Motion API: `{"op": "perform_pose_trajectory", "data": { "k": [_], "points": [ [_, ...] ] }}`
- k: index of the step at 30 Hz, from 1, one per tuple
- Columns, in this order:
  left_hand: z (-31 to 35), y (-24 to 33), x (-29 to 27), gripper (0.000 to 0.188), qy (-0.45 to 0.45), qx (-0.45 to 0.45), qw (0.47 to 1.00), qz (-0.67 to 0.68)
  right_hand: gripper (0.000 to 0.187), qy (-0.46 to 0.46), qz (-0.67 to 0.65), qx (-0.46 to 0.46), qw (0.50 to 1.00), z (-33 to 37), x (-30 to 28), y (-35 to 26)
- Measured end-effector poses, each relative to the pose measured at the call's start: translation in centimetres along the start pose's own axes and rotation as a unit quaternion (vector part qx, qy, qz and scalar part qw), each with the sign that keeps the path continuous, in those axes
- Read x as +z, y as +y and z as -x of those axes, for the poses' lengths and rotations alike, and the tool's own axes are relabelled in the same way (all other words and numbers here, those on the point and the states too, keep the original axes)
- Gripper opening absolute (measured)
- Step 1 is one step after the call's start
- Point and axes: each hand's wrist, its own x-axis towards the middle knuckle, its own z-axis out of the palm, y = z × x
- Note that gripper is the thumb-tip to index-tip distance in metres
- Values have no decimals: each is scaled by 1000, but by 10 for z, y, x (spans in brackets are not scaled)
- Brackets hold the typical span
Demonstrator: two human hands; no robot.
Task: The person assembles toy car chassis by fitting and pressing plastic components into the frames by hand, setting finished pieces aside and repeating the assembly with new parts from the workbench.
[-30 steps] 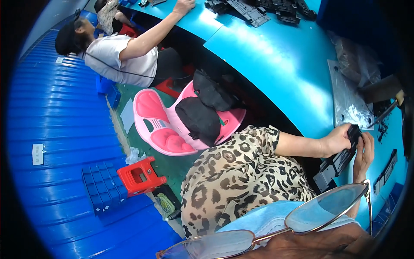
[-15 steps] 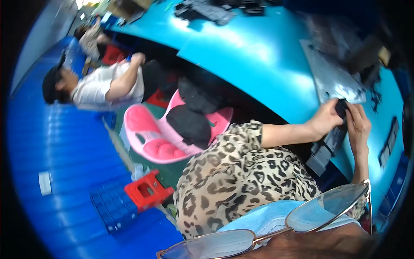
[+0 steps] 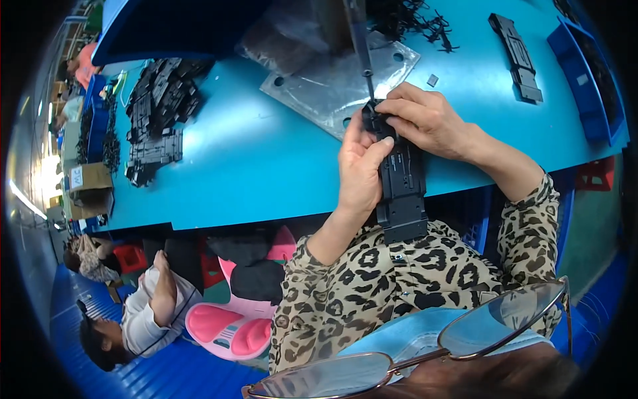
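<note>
A long black plastic part (image 3: 403, 189) slants from beneath a metal driver bit (image 3: 365, 63) down to my lap, over the table's front edge. My left hand (image 3: 362, 169) grips its far end, thumb on top and fingers around the side. My right hand (image 3: 428, 120) is closed at that same end, with fingertips pinched against it just below the bit; any small piece between them is hidden. The bit's tip reaches down to the part's far end; whether it touches cannot be made out. Under the bit lies a clear plate or bag (image 3: 309, 100) with dark round holes.
A similar black part (image 3: 516, 60) lies on the turquoise table (image 3: 246, 153) at right, beside a blue bin (image 3: 585, 86). Small black pieces (image 3: 425, 23) are scattered at the back. Black parts (image 3: 159, 110) are heaped left. A co-worker (image 3: 153, 306) sits beyond a pink chair seat (image 3: 229, 329).
The view has swung from the left side round to the table in front. Both hands remain together at the black part, which now shows plainly beneath the driver bit.
</note>
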Motion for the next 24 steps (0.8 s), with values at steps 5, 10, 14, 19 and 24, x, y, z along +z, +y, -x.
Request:
{"op": "perform_pose_trajectory", "data": {
  "k": [5, 10, 14, 19, 24],
  "points": [
    [2, -1, 1, 52, 19, 7, 1000, -17, 23, -14, 12, 14, 1000, 4, -6, 0],
    [4, -2, -2, 55, 22, 16, 999, -19, 15, 5, -77, 55, 995, 3, -12, 0],
    [4, 0, -1, 56, 11, 20, 1000, -20, 14, -52, -165, 113, 978, 2, -16, 3],
    [5, 1, -1, 56, 17, 17, 1000, -15, 15, -31, -100, 87, 991, 4, -7, 5],
    [4, -1, -3, 56, 19, 14, 999, -23, 15, -63, -208, 186, 958, 4, -10, 5]
  ]
}}
